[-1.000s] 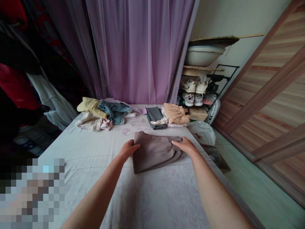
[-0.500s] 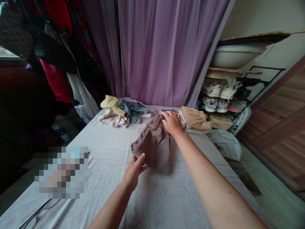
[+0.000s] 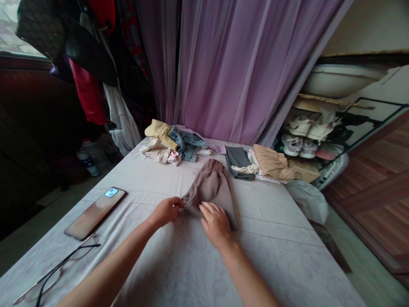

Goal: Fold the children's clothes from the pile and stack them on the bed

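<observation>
A brownish-mauve garment with a gathered waistband, seemingly a pair of trousers (image 3: 212, 185), lies folded on the white-covered table (image 3: 268, 256). At its lower left corner my left hand (image 3: 168, 211) pinches the edge of the cloth between thumb and fingers. My right hand (image 3: 215, 224) rests on the near part of the garment, fingers stretched out over the fabric. Behind it on the right are a folded dark grey garment (image 3: 236, 157) with a cream ruffled piece on it, and a tan pleated garment (image 3: 271, 162).
At the back left are a yellow garment (image 3: 159, 131), a denim piece (image 3: 187, 143) and pale clothes (image 3: 158, 151). A phone (image 3: 96, 215) and eyeglasses (image 3: 59, 266) lie on the left. Beyond the far edge hangs a purple curtain (image 3: 220, 72); a shoe rack with sneakers (image 3: 292, 144) stands right.
My right hand has moved from the garment's far end to its near part. My left hand has closed on the lower left corner. The view has shifted, uncovering the dark grey garment.
</observation>
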Available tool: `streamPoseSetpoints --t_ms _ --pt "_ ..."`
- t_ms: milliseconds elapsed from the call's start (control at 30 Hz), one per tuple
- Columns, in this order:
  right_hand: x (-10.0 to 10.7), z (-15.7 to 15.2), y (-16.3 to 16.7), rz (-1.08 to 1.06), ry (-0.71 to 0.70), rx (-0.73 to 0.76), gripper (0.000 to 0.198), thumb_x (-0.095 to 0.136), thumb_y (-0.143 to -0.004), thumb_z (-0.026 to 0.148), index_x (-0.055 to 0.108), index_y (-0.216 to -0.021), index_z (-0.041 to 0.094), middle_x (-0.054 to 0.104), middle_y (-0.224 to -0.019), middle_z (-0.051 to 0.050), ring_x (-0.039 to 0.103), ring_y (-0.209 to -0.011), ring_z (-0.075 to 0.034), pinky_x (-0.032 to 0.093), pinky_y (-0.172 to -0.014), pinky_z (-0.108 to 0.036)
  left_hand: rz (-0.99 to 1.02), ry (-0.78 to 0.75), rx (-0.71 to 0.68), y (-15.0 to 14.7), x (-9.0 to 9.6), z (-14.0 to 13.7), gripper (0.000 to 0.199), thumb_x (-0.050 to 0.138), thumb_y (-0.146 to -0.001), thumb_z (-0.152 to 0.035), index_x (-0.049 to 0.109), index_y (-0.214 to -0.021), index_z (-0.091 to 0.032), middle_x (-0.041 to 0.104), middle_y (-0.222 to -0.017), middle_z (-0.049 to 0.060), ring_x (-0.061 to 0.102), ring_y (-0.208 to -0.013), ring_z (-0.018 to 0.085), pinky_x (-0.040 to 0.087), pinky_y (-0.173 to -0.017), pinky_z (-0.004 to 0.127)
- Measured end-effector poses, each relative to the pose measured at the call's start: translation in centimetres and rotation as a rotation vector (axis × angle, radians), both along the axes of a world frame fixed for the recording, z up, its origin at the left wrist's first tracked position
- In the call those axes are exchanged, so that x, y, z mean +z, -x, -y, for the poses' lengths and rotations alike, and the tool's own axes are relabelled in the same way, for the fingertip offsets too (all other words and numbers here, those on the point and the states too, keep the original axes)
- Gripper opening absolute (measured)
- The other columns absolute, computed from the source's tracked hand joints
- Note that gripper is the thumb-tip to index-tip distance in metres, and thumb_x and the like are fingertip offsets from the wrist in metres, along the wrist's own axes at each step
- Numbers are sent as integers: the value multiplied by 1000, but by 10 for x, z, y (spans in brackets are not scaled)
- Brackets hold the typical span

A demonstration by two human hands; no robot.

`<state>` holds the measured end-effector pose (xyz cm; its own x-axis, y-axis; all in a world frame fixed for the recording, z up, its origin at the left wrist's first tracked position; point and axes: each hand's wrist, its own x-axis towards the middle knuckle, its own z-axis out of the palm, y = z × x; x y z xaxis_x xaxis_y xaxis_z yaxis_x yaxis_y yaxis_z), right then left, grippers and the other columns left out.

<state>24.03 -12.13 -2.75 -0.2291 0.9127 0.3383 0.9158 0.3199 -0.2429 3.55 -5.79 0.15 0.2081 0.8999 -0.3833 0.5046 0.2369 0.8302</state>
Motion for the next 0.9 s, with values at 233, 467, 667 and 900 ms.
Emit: streamPoseSetpoints --t_ms 233,467,667,900 --pt "-21 -1 -9 -38 -151 34 45 55 -81 6 68 -120 24 69 -120 -9 62 -111 -23 51 -94 -42 -271 -453 -218 14 -2 -25 27 57 -81 -20 73 -103 -25 71 -101 2 66 -74 13 49 -73 23" --pt "-24 5 -39 -172 -278 115 45 51 -83 8 67 -122 25 70 -118 -7 65 -108 -21 55 -93 -38 -271 -557 -396 -8 3 -16 31 62 -78 -16 72 -105 -27 67 -107 2 64 -76 12 48 -76 23" --pt "-20 11 -67 -394 -213 67 42 49 -88 17 66 -125 29 71 -118 -5 68 -106 -21 59 -92 -36 37 -502 -395 -33 -15 -8 15 65 -78 -25 72 -91 -22 65 -97 2 61 -73 11 47 -70 21" --pt "-21 11 -60 -456 -135 18 37 50 -88 22 69 -118 31 73 -112 -4 70 -102 -25 60 -90 -42 275 -452 -368 -25 -18 -11 14 58 -84 -30 68 -87 -20 68 -86 2 59 -76 14 46 -73 23"
